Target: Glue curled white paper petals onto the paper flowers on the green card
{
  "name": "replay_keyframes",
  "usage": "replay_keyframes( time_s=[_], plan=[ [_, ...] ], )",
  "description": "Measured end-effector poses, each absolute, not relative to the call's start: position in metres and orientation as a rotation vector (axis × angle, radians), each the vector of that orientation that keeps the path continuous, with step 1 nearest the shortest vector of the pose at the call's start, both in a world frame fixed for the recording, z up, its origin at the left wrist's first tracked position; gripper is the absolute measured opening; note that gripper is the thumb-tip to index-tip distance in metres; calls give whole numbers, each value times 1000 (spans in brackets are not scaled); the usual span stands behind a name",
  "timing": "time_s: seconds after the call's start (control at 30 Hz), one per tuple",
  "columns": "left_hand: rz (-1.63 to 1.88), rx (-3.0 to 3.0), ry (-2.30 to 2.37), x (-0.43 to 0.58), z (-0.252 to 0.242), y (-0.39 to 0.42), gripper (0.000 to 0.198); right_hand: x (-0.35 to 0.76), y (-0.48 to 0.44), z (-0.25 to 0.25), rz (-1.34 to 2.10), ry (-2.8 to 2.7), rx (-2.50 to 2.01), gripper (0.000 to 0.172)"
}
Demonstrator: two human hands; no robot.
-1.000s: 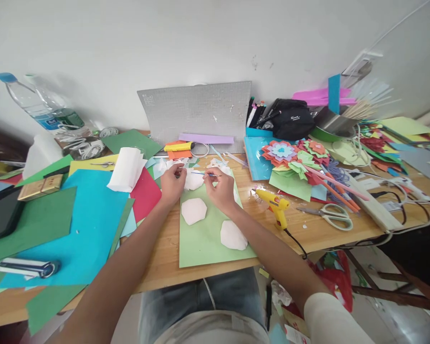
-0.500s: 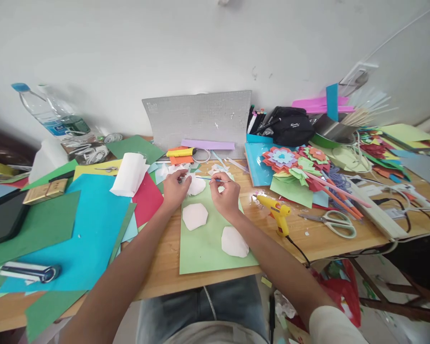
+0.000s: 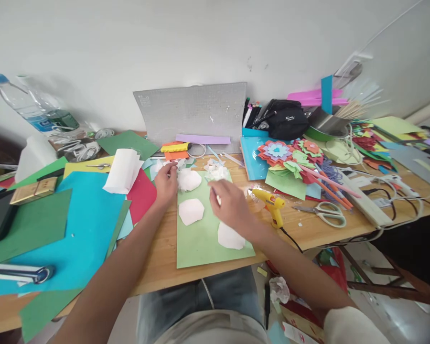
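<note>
My left hand (image 3: 166, 184) has its fingers bent together at the edge of white paper scraps (image 3: 181, 165); what they pinch is hidden. Beside it a crumpled white paper piece (image 3: 189, 180) lies on the light green sheet (image 3: 200, 248). My right hand (image 3: 231, 203) is curled over the right side of that sheet, its fingers closed. A small white bit shows under them, too little to name. Another crumpled white clump (image 3: 217, 170) sits just beyond this hand. Two flat white cut pieces lie closer to me, a left one (image 3: 191, 211) and a right one (image 3: 231, 236).
A yellow glue gun (image 3: 274, 205) and scissors (image 3: 326, 213) lie right of the sheet. Paper flowers (image 3: 277, 152) rest on a blue folder. At left are a white paper roll (image 3: 122, 171), blue paper (image 3: 89, 224) and a stapler (image 3: 21, 273). A grey cutting mat (image 3: 193, 112) leans against the wall.
My right hand has moved back toward me and turned over; the thin stick seen in its fingers no longer shows. My left hand has drawn slightly left, away from the crumpled white piece.
</note>
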State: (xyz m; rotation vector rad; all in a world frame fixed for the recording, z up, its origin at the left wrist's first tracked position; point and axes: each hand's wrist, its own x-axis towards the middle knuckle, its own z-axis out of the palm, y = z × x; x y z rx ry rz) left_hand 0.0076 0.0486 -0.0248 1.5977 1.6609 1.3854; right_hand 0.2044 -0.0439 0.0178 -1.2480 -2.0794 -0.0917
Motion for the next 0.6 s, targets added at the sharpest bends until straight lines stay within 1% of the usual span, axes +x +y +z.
replay_keyframes(
  time_s=[0.1,0.17,0.33,0.47,0.57,0.6],
  plan=[
    [1452,1516,1632,2,-21,52,39,210,-83,9,-340,-2453,-1192,21],
    [1477,1469,1614,-2,-16,53,38,211,-101,-1,-415,-2628,-1140,20],
    [1417,1480,1590,-6,5,49,35,206,-108,-16,-364,-2773,-1163,13],
    [1282,1636,1578,-9,19,38,29,209,-112,-6,-202,-2593,-1173,18],
    [1196,1708,1604,-16,24,29,20,233,-133,7,-59,-2204,-1166,17],
    [1179,1716,1629,-19,25,28,17,245,-143,10,-58,-2046,-1175,18]
  ],
)
